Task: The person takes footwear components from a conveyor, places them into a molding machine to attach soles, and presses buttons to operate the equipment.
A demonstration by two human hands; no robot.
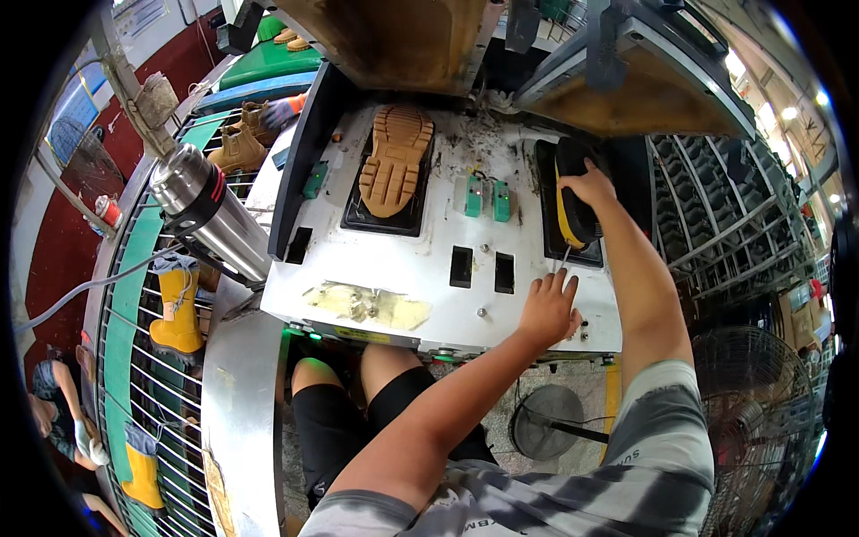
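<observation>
My right hand (591, 186) grips a black shoe sole (570, 201) with a yellow edge, thumb on its near side. The sole stands tilted over the dark recessed pad (586, 257) on the right of the white machine bed. Just below its lower end, my left hand (549, 309) hovers over the bed with fingers spread. A thin metal piece (565, 256) shows between those fingertips and the sole; whether I touch it I cannot tell. On the left pad (383, 224) lies a tan sole (394, 161), tread up.
Two raised lids (644, 89) hang over the back of the bed. Small green sensor blocks (488, 197) sit mid-bed. Left are a steel flask (210, 206) and a roller conveyor with yellow boots (176, 304). A co-worker's gloved hand (284, 109) is behind; a rack (729, 206) stands right.
</observation>
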